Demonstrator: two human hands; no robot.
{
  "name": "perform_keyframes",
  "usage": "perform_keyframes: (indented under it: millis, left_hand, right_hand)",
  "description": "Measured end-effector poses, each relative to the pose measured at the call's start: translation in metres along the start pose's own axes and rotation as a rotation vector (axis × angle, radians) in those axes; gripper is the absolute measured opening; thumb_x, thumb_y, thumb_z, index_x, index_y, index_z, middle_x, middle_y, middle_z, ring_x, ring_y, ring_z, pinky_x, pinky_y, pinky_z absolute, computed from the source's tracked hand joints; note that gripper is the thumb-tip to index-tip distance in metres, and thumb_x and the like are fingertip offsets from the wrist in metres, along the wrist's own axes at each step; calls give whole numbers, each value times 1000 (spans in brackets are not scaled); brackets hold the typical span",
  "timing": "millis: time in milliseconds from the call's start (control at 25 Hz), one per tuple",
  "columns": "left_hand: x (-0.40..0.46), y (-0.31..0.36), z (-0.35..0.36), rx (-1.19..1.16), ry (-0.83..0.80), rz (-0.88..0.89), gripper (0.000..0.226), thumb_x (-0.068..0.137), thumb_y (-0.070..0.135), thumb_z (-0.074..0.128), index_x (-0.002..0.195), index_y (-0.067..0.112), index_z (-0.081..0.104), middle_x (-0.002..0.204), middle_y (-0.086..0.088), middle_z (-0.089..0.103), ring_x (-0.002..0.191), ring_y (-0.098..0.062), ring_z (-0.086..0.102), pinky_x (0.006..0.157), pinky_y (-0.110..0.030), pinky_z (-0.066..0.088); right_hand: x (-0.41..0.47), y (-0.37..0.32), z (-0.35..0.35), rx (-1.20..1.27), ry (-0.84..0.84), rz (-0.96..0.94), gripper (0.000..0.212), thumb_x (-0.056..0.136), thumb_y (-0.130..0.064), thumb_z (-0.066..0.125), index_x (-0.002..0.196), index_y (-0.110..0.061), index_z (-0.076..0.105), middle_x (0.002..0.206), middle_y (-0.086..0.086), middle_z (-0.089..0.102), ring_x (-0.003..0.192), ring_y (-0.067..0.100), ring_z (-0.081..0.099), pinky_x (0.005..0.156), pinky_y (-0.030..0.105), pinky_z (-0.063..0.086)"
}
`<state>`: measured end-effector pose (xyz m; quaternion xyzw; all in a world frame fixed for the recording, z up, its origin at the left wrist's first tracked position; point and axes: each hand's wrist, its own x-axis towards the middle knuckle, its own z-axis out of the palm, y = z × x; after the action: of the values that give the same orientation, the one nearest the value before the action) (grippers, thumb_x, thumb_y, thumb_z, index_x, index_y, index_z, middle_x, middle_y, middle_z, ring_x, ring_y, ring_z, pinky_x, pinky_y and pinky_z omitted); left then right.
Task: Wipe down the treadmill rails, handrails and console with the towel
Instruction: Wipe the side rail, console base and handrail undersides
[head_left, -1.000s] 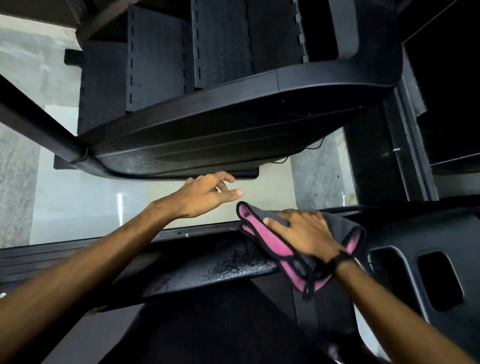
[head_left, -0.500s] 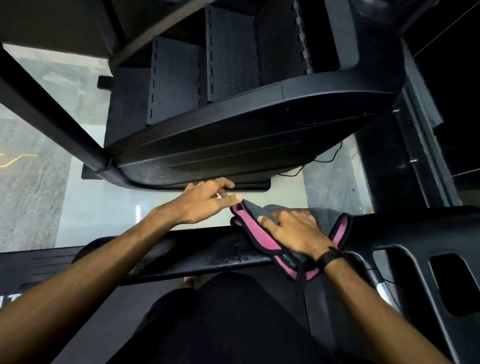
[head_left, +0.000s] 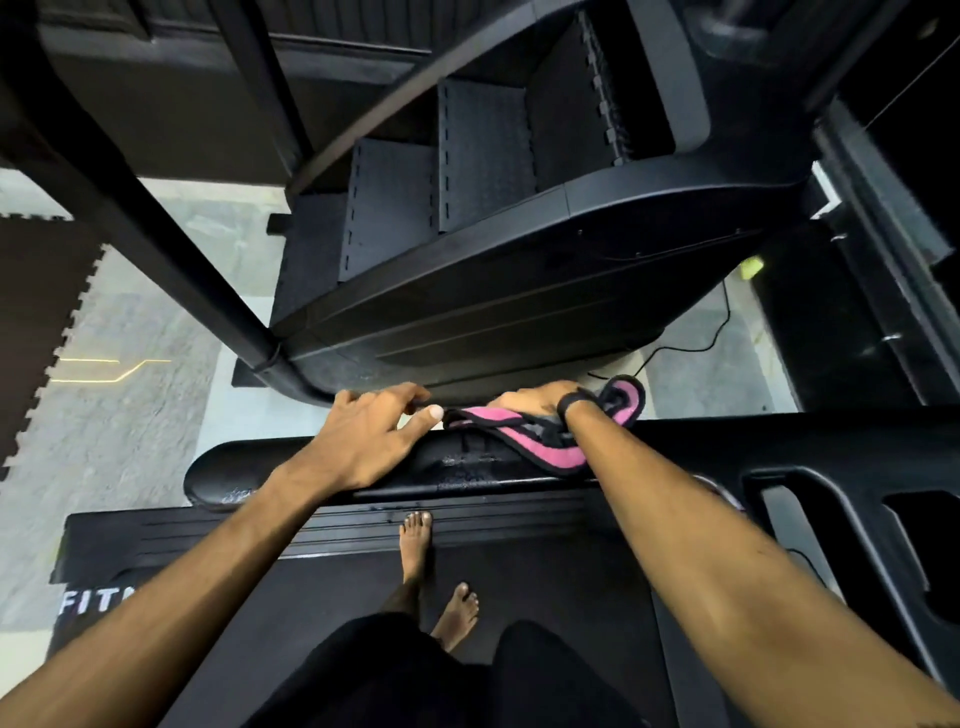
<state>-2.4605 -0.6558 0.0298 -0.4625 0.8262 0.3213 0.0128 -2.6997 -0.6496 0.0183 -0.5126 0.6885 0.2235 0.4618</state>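
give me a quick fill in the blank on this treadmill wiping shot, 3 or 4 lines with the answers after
1. The towel under the right hand is grey with a ____ side.
2. The towel lies on the black handrail, and the ____ hand rests bare on the rail beside it.
3. A black ____ is worn on the right wrist.
4. Below, on the treadmill belt, both of the person's feet are ____.

Missing words: pink; left; band; bare

I see left hand (head_left: 363, 441) on handrail (head_left: 218, 480), towel (head_left: 540, 441) just right under right hand (head_left: 535, 397); belt (head_left: 545, 577) below.
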Motion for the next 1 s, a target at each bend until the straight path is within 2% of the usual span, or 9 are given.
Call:
perform_keyframes:
  millis: [160, 280, 360, 480, 560, 640, 840, 920, 1000]
  left_hand:
    - [-15, 0, 4, 18, 87, -16, 69, 85, 70, 14, 114, 28, 60, 115, 7, 69, 116, -15, 59, 116, -50, 17]
    - [-11, 11, 1, 0, 136, 13, 63, 92, 63, 19, 117, 24, 61, 118, 6, 68, 122, -13, 56, 121, -48, 1]
    - [-4, 13, -6, 11, 148, 39, 62, 94, 60, 19, 121, 23, 60, 123, 6, 66, 126, -13, 54, 121, -47, -3]
    - [4, 4, -13, 40, 118, 43, 58, 101, 57, 23, 125, 19, 59, 129, 2, 64, 128, -16, 53, 121, -47, -2]
    - [9, -5, -16, 44, 78, 40, 53, 103, 54, 26, 126, 19, 59, 131, 1, 64, 128, -16, 53, 122, -48, 0]
    - [13, -17, -17, 46, 22, 43, 51, 104, 53, 28, 125, 19, 59, 129, 0, 64, 127, -17, 54, 122, -49, 3]
    - [15, -53, -25, 76, -88, 34, 75, 90, 72, 15, 127, 23, 58, 131, 1, 63, 126, -17, 55, 118, -49, 16]
    - [12, -69, -30, 87, -102, 29, 89, 80, 77, 8, 131, 22, 56, 135, 0, 61, 127, -18, 54, 114, -45, 25]
    - [6, -82, -35, 99, -148, 32, 93, 80, 81, 9, 137, 22, 52, 140, 0, 57, 129, -18, 51, 113, -41, 28]
  right_hand:
    - [-12, 2, 18, 7, 199, 15, 75, 93, -71, 28, 135, -18, 59, 146, 10, 54, 132, 31, 50, 103, 42, 35]
    - [-40, 2, 45, -24, 503, -59, 61, 96, -60, 29, 118, -19, 68, 126, 14, 67, 116, 33, 60, 94, 43, 39]
    - [-55, 1, 67, -74, 685, -114, 54, 98, -55, 28, 121, -24, 66, 126, 8, 67, 117, 29, 59, 102, 46, 38]
    - [-69, 1, 88, -142, 794, -89, 54, 99, -57, 31, 138, -29, 56, 141, 1, 59, 132, 24, 50, 113, 49, 27]
    - [-64, -4, 74, -108, 714, -62, 55, 96, -61, 30, 129, -32, 62, 133, 1, 64, 125, 25, 54, 108, 49, 32]
    - [-42, -8, 48, -34, 487, 3, 61, 92, -67, 28, 123, -29, 66, 129, 6, 66, 121, 30, 56, 102, 47, 36]
    - [21, -36, 9, 9, 2, 114, 68, 96, -66, 32, 145, -22, 49, 156, 4, 42, 141, 28, 40, 113, 44, 26]
    - [19, -42, 12, 5, 19, 128, 66, 96, -67, 31, 138, -22, 55, 149, 3, 50, 135, 28, 46, 107, 42, 32]
    - [-2, -46, 22, 40, 175, 128, 63, 95, -69, 30, 116, -21, 66, 126, 8, 65, 118, 30, 58, 92, 40, 37]
